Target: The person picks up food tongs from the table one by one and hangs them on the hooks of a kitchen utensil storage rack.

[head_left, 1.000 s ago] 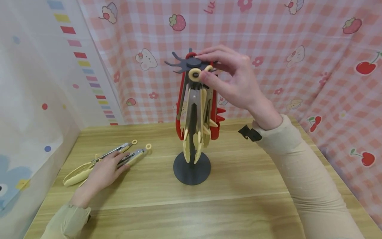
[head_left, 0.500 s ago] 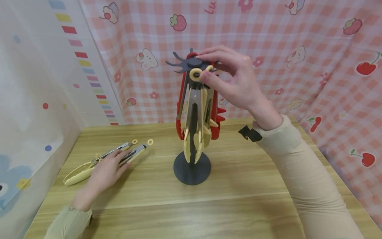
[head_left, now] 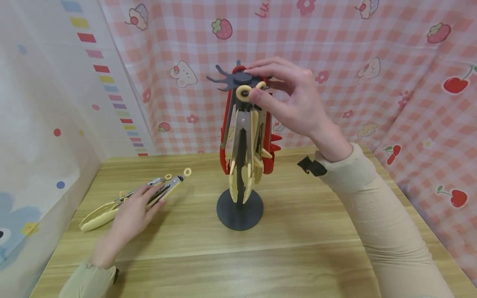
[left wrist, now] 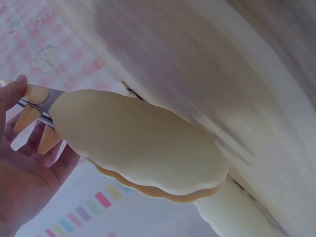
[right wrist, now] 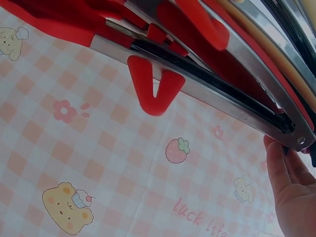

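- At left on the worktop point(head_left: 290, 260), our left grip point(head_left: 131, 213) is curled round the tongs point(left wrist: 143, 143).
- At the top, our right grip point(head_left: 294, 97), half closed, holds the rack point(head_left: 240, 220).
- We should hold the rack steady and lift the tongs without dragging the other pair point(left wrist: 236, 212).

The right arm point(head_left: 395, 223) stretches up and forward in its beige sleeve, wrist point(head_left: 329, 138) bare past the cuff, and the right hand point(head_left: 288, 93) arches high, index finger point(head_left: 277, 68) reaching across, thumb point(head_left: 268, 101) lower and set apart in a wide C! Down low on the other side, the left arm point(head_left: 87, 281) angles in, the left hand point(head_left: 136, 209) gripping, back turned upward, thumb opposite the fingers.
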The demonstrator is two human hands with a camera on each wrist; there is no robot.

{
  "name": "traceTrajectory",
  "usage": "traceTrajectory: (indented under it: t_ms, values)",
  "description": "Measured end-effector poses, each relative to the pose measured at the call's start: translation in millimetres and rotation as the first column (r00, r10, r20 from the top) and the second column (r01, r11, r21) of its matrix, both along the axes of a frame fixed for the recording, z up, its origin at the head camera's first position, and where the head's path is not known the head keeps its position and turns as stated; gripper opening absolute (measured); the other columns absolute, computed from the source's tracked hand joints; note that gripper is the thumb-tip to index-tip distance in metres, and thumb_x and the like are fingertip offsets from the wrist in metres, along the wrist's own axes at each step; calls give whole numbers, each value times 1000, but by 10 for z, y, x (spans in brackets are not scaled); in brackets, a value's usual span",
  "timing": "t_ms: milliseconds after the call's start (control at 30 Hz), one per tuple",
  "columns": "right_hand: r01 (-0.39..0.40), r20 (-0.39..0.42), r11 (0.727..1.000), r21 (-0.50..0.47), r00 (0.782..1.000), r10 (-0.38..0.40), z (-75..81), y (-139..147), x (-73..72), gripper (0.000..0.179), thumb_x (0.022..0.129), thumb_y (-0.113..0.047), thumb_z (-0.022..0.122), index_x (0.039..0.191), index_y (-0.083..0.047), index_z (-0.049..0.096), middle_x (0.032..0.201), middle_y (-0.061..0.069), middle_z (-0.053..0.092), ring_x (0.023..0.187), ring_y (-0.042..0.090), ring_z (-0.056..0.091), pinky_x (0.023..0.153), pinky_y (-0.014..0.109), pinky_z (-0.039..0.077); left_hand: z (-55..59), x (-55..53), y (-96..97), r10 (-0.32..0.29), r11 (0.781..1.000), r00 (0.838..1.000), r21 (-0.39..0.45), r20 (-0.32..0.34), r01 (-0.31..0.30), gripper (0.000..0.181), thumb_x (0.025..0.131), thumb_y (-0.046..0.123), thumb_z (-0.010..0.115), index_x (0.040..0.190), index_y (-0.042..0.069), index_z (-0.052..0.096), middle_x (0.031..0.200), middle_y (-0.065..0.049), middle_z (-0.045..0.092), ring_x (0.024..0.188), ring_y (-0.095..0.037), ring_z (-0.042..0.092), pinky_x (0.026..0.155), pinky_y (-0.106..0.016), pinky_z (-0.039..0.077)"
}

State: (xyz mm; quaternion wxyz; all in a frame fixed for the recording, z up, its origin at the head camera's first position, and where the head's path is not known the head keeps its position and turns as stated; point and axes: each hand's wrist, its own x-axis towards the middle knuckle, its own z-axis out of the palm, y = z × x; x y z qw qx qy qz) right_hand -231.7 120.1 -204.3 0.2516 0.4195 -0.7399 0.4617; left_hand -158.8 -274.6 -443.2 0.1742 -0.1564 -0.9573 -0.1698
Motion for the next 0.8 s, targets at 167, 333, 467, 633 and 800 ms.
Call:
traceTrajectory:
  t_ms: [167, 333, 467, 633, 800]
  values:
    - [-6, -2, 1000, -10, 1000, 6, -4, -10, -1, 31, 92, -4, 71, 122, 2, 75, 128, 20, 71, 111, 9, 71, 98, 23, 60, 39, 62, 79, -7, 998, 998, 56, -69, 11, 51, 91, 17, 82, 139, 12, 66, 118, -17, 71, 95, -39, 72, 71, -57, 55]
    - [-17, -19, 1000, -11, 1000, 17, -17, -6, -21, 32, 94, -12, 73, 123, 3, 74, 128, 21, 71, 111, 9, 71, 97, 23, 60, 69, 91, 150, -20, 993, 991, 109, -130, 34, 53, 88, 13, 84, 138, 12, 67, 116, -17, 72, 96, -40, 73, 74, -57, 56]
    - [-41, -24, 999, -14, 999, 41, -18, -1, -26, 39, 97, -24, 74, 124, 4, 73, 129, 22, 70, 112, 9, 71, 97, 24, 60, 74, 99, 188, -16, 990, 987, 137, -157, 38, 53, 86, 11, 85, 137, 11, 67, 114, -16, 72, 93, -37, 73, 71, -54, 55]
    - [-40, -18, 999, -19, 999, 40, -18, -1, -19, 35, 96, -17, 73, 124, 4, 73, 129, 22, 70, 112, 9, 71, 97, 24, 61, 62, 84, 211, -6, 985, 984, 168, -180, 37, 54, 86, 10, 85, 136, 8, 67, 116, -18, 72, 93, -37, 72, 71, -53, 55]
    - [-25, -7, 999, -27, 1000, 25, -30, -3, -24, 31, 94, -10, 72, 123, 3, 74, 128, 20, 71, 112, 10, 72, 97, 24, 61, 56, 68, 241, 3, 979, 979, 202, -202, 38, 56, 85, 7, 85, 138, 7, 66, 117, -21, 72, 94, -38, 72, 73, -54, 56]
